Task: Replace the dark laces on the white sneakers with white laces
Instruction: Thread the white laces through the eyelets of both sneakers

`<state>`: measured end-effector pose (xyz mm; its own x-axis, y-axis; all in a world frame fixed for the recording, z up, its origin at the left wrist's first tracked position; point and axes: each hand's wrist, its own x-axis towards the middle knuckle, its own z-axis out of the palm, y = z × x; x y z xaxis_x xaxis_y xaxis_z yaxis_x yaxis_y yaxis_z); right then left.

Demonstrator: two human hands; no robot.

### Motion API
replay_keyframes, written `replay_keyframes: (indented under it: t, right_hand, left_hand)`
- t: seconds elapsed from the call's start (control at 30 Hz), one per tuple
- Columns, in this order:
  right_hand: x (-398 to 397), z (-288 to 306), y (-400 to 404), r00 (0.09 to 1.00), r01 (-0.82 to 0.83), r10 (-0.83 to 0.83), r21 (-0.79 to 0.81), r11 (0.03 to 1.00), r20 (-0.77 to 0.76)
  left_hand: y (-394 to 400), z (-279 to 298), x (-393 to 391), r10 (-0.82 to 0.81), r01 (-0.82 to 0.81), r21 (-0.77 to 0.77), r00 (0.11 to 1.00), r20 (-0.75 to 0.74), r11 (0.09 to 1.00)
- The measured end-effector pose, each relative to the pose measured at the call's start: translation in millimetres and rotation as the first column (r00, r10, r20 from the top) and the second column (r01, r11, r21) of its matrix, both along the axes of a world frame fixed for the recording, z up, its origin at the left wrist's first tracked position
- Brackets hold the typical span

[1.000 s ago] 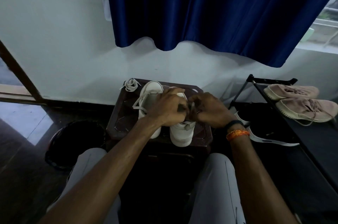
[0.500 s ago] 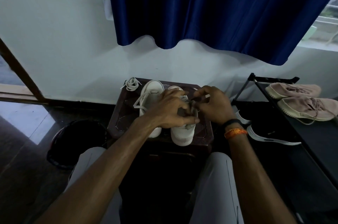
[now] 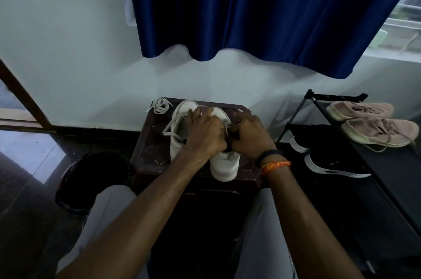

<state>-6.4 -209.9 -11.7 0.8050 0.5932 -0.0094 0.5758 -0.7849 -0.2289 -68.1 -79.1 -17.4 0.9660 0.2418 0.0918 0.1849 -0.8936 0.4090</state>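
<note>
Two white sneakers stand side by side on a dark brown stool (image 3: 149,142), toes toward me. The left sneaker (image 3: 177,137) carries loose white lacing. My left hand (image 3: 206,135) lies over the right sneaker (image 3: 224,165), fingers curled on its upper. My right hand (image 3: 249,137) sits close beside it, fingers curled in over the lace area; a bit of white lace (image 3: 226,124) and something dark show between the hands. What each hand pinches is hidden. A bundled white lace (image 3: 160,105) lies at the stool's far left corner.
A black shoe rack (image 3: 387,171) stands at the right with a pair of beige shoes (image 3: 376,126) on top and black shoes with white soles (image 3: 328,165) lower down. A dark round bin (image 3: 91,178) sits on the floor at left. A blue curtain hangs above.
My right hand dropped from a raised pinch to a low curled position against my left hand. My left hand's fingers reached farther over the right sneaker's opening.
</note>
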Motion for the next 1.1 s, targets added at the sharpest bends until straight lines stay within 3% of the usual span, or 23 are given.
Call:
replay_keyframes:
  t: [0.17,0.3,0.43,0.73,0.83,0.97,1.1]
  right_hand:
    - [2,-9,-2,0.996,-0.071,0.075,0.079,0.994,-0.051]
    - [-1,8,-10,0.997,-0.009,0.013,0.053,0.999,-0.08]
    - [-1,12,-7,0.965,0.006,-0.011,-0.018,1.0,-0.263]
    - [-8,6,-9,0.897,0.024,0.008,0.067,0.997,-0.443]
    - [-8,5,-9,0.886,0.023,0.005,0.053,0.998,-0.464]
    - [-6,1,-5,0.9,0.039,-0.063,-0.064,0.997,-0.431]
    - [-13,0,-4,0.904,-0.023,0.014,-0.017,1.0,-0.428]
  left_hand:
    - [-2,-5,-1,0.042,-0.043,0.022,0.998,0.041,0.999]
    - [-5,-12,5,0.063,-0.085,0.158,0.988,0.14,0.984]
    - [-5,-18,11,-0.074,0.027,0.225,0.976,0.206,0.974]
    - [-11,-6,21,-0.168,0.128,0.514,0.985,0.031,0.848]
    - [-6,-7,22,-0.219,0.164,0.489,0.974,0.057,0.857]
    - [6,-9,23,-0.292,0.196,0.367,0.93,0.225,0.909]
    - [8,-8,18,-0.292,0.234,0.208,0.9,0.323,0.95]
